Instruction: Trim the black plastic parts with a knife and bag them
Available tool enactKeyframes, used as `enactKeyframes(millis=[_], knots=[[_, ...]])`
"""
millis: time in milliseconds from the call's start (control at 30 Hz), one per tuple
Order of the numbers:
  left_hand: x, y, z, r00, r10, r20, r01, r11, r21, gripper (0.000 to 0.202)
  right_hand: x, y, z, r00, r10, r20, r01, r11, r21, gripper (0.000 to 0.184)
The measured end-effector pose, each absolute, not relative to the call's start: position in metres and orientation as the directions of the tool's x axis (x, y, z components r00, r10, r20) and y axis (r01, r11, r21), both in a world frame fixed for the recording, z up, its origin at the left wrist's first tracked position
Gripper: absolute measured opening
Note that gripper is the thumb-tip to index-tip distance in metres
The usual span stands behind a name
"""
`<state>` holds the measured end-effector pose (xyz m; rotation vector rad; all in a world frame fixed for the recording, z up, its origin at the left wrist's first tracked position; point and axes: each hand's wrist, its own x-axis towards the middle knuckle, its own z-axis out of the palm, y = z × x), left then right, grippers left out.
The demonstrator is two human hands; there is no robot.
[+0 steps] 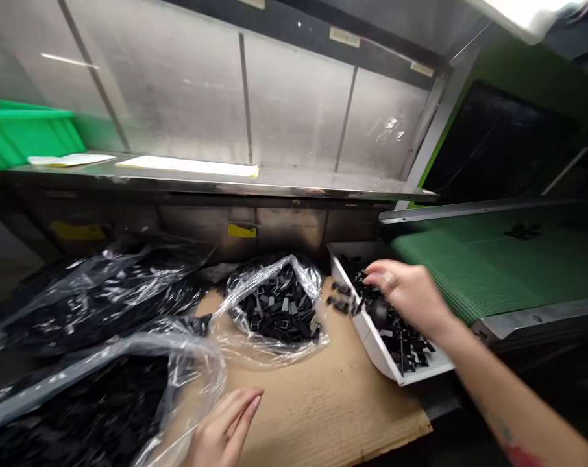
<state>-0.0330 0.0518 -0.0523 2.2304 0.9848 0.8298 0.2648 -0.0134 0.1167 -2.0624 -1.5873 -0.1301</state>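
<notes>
My right hand (411, 295) is above a white tray (379, 350), its fingertips drawn together and slightly blurred. Whatever it may hold is hidden. Small black plastic parts (405, 337) fill much of the tray. Close by its left rim are a few blurred black pieces (343, 301); I cannot tell whether they are falling or lying there. Low in the middle, my left hand (223, 431) is over the cardboard, thumb and forefinger pinched with nothing visible between them. Just beyond it, an open clear bag (269, 357) holds black buckle-like plastic parts (281, 308).
Another open bag (191, 353) of dark parts lies at the lower left, with a filled bag (109, 285) behind it. Cardboard (318, 402) covers the bench. A green conveyor belt (493, 266) runs at right. Above, a metal shelf (298, 185) carries papers and a green bin (28, 133).
</notes>
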Motion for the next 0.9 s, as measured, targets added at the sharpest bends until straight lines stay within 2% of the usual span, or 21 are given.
enactKeyframes(millis=[100, 167, 200, 333, 500, 667, 800, 900], knots=[[-0.040, 0.047, -0.060, 0.516, 0.803, 0.299, 0.488, -0.562, 0.668, 0.026, 0.188, 0.004, 0.041, 0.075, 0.986, 0.147, 0.940, -0.020, -0.341, 0.023], [-0.048, 0.041, -0.070, 0.533, 0.814, 0.231, 0.530, -0.534, 0.659, 0.026, 0.151, 0.016, -0.005, -0.039, 0.999, 0.003, 0.933, 0.038, -0.359, 0.012], [-0.052, 0.038, -0.076, 0.539, 0.820, 0.191, 0.549, -0.515, 0.658, 0.026, 0.136, 0.022, -0.024, -0.081, 0.995, -0.056, 0.924, 0.054, -0.379, 0.012], [-0.068, 0.029, -0.094, 0.531, 0.843, 0.088, 0.581, -0.438, 0.686, 0.027, 0.099, 0.042, -0.069, -0.141, 0.973, -0.185, 0.863, 0.029, -0.504, 0.025], [-0.079, 0.029, -0.093, 0.496, 0.867, 0.048, 0.575, -0.369, 0.730, 0.029, 0.111, 0.042, -0.085, 0.048, 0.980, -0.194, 0.686, -0.174, -0.707, 0.026], [-0.080, 0.029, -0.081, 0.484, 0.875, 0.003, 0.575, -0.320, 0.753, 0.027, 0.159, -0.007, -0.105, 0.339, 0.913, -0.226, 0.288, -0.330, -0.899, 0.025], [-0.059, 0.025, -0.074, 0.566, 0.824, -0.018, 0.548, -0.360, 0.755, 0.027, 0.173, -0.032, -0.125, 0.454, 0.835, -0.311, -0.017, -0.341, -0.940, 0.023], [-0.041, 0.027, -0.074, 0.638, 0.770, -0.024, 0.523, -0.410, 0.747, 0.028, 0.172, -0.037, -0.124, 0.481, 0.811, -0.333, -0.151, -0.298, -0.943, 0.021]])
